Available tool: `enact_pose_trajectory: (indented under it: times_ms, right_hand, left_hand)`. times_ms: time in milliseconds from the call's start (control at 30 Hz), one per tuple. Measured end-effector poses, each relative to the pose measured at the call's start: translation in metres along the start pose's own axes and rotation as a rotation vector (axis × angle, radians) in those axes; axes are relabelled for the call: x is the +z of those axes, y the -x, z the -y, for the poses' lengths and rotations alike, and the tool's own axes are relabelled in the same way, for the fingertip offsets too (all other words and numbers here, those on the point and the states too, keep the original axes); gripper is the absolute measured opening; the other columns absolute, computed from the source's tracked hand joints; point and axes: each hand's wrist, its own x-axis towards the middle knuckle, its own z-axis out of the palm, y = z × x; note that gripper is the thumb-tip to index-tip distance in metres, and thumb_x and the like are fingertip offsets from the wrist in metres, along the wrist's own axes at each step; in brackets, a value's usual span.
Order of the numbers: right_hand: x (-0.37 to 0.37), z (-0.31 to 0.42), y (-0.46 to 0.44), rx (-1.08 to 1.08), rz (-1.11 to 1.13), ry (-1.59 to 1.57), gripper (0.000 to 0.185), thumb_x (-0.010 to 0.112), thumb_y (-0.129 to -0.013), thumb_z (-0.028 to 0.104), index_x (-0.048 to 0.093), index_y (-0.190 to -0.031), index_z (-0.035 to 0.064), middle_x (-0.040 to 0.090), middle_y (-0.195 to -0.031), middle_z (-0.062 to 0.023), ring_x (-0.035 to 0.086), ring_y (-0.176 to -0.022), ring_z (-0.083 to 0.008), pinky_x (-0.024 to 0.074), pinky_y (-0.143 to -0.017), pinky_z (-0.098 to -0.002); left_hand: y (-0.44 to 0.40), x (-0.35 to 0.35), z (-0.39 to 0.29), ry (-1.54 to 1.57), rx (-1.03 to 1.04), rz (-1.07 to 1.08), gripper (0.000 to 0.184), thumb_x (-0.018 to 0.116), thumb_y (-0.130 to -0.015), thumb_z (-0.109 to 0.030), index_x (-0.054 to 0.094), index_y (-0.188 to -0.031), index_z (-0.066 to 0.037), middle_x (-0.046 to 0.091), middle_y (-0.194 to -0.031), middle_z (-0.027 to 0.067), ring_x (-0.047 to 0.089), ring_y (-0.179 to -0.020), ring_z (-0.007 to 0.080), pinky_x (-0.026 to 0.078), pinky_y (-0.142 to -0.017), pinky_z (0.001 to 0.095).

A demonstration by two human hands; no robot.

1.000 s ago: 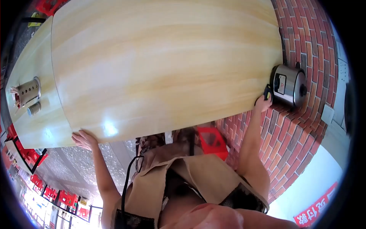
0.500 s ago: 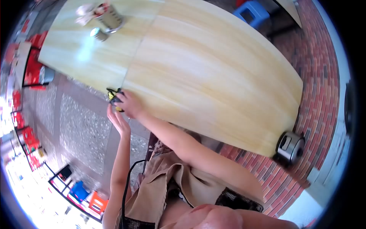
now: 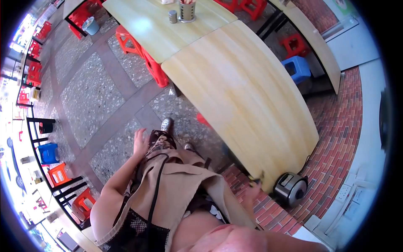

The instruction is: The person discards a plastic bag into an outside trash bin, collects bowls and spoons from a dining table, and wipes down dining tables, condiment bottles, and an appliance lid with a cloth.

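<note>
My right hand (image 3: pixel 252 192) is low at the right, beside the near end of the long wooden-topped table (image 3: pixel 235 84). Its fingers are closed on a small black-and-yellow object (image 3: pixel 255 182); blur hides its exact kind. Just right of that hand stands a silver-and-black rice cooker (image 3: pixel 290 188), apart from it. My left hand (image 3: pixel 141 143) hangs in the air over the floor, in front of my patterned clothing, with its fingers loosely apart and nothing in them. A black cord (image 3: pixel 156 189) runs down the front of my beige apron (image 3: pixel 180 180).
On the table's far part stand a perforated metal utensil holder (image 3: pixel 187 11) and a small tin (image 3: pixel 172 17). Red stools (image 3: pixel 153 67) are under the table's left side. A blue stool (image 3: pixel 297 69) stands beyond its right side. A brick-patterned surface (image 3: pixel 336 126) runs along the right.
My view and body have turned toward the right. The right hand has carried the black-and-yellow object from the table's left edge to near the rice cooker. My left hand has come away from it.
</note>
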Motion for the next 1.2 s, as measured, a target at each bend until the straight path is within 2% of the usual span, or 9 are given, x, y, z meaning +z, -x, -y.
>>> enact_pose_trajectory:
  times_ms: [33, 133, 200, 300, 567, 800, 867, 1000, 1200]
  right_hand:
    - [-0.024, -0.009, -0.004, 0.233, 0.016, -0.276, 0.027, 0.058, -0.074, 0.006, 0.069, -0.099, 0.0056, 0.062, -0.115, -0.0175, 0.058, -0.104, -0.0363, 0.046, -0.09, -0.0383]
    - [-0.055, 0.026, -0.018, 0.146, -0.281, -0.169, 0.031, 0.062, -0.076, 0.013, 0.065, -0.104, 0.0005, 0.067, -0.093, -0.0189, 0.062, -0.086, -0.0367, 0.048, -0.082, -0.0402]
    - [-0.044, 0.074, -0.041, 0.253, -0.225, -0.166, 0.034, 0.065, -0.076, 0.017, 0.065, -0.104, -0.0027, 0.068, -0.094, -0.0188, 0.064, -0.085, -0.0323, 0.0487, -0.079, -0.0389]
    - [-0.005, 0.199, -0.072, 0.18, -0.162, -0.937, 0.033, 0.066, -0.074, 0.01, 0.066, -0.103, -0.0048, 0.067, -0.098, -0.0128, 0.062, -0.088, -0.0215, 0.0491, -0.082, -0.0332]
    - [0.044, 0.536, -0.109, -0.404, 0.066, -1.042, 0.024, 0.057, -0.086, 0.006, 0.065, -0.107, -0.0026, 0.066, -0.105, -0.0084, 0.059, -0.099, -0.0161, 0.0435, -0.091, -0.0291]
    - [0.084, 0.736, -0.167, -0.182, 0.023, -1.458, 0.036, 0.057, -0.089, 0.019, 0.06, -0.116, -0.0056, 0.062, -0.111, -0.0108, 0.059, -0.101, -0.0183, 0.0436, -0.092, -0.0303]
    - [0.156, 0.752, -0.222, -0.468, -0.047, -0.881, 0.061, 0.057, -0.09, 0.035, 0.041, -0.138, -0.0003, 0.041, -0.14, -0.021, 0.044, -0.125, -0.0289, 0.035, -0.103, -0.0379]
    - [0.284, 0.799, -0.209, -0.439, -0.034, 0.209, 0.083, 0.056, -0.082, 0.059, 0.028, -0.146, 0.0146, 0.023, -0.147, -0.0274, 0.023, -0.131, -0.0524, 0.0198, -0.107, -0.0609]
    - [0.326, 0.924, -0.21, -0.877, -0.122, -0.001, 0.079, 0.057, -0.081, 0.054, 0.036, -0.141, 0.0081, 0.023, -0.143, -0.0346, 0.028, -0.124, -0.0591, 0.0242, -0.103, -0.0649]
  left_hand:
    - [-0.002, -0.005, -0.008, 0.007, -0.004, -0.015, 0.036, 0.056, -0.087, -0.016, 0.052, -0.12, -0.003, 0.049, -0.125, 0.0192, 0.047, -0.117, 0.0366, 0.038, -0.099, 0.0412]
    - [-0.006, -0.022, -0.015, 0.005, 0.088, 0.134, 0.037, 0.058, -0.085, -0.019, 0.054, -0.119, -0.004, 0.049, -0.127, 0.0183, 0.047, -0.117, 0.0373, 0.039, -0.099, 0.0418]
    - [-0.013, -0.034, 0.009, -0.081, 0.089, 0.107, 0.038, 0.059, -0.085, -0.021, 0.055, -0.118, -0.005, 0.048, -0.128, 0.0176, 0.047, -0.117, 0.0373, 0.04, -0.098, 0.0422]
    - [-0.013, -0.062, 0.064, -0.118, 0.002, 0.076, 0.035, 0.06, -0.084, -0.022, 0.057, -0.116, -0.007, 0.05, -0.126, 0.0168, 0.049, -0.115, 0.0363, 0.041, -0.097, 0.0423]
    - [-0.001, -0.161, 0.238, -0.08, -0.257, -0.077, 0.028, 0.059, -0.085, -0.018, 0.06, -0.11, -0.004, 0.062, -0.107, 0.0164, 0.061, -0.096, 0.0324, 0.049, -0.085, 0.041]
    - [-0.09, -0.201, 0.271, 0.1, -0.396, -0.101, 0.026, 0.056, -0.088, -0.013, 0.06, -0.111, -0.003, 0.065, -0.104, 0.0164, 0.065, -0.093, 0.0275, 0.051, -0.08, 0.0364]
    - [-0.144, -0.202, 0.263, 0.137, -0.381, -0.086, 0.026, 0.056, -0.088, -0.012, 0.059, -0.112, -0.002, 0.065, -0.103, 0.0166, 0.064, -0.091, 0.0274, 0.05, -0.08, 0.0361]
    - [-0.24, -0.201, 0.262, 0.182, -0.312, -0.052, 0.025, 0.056, -0.088, -0.013, 0.058, -0.111, -0.001, 0.063, -0.106, 0.0173, 0.064, -0.091, 0.0278, 0.05, -0.08, 0.0364]
    - [-0.323, -0.208, 0.276, 0.127, -0.725, 0.054, 0.027, 0.058, -0.087, -0.015, 0.061, -0.11, -0.002, 0.068, -0.099, 0.0163, 0.066, -0.092, 0.026, 0.052, -0.08, 0.0367]
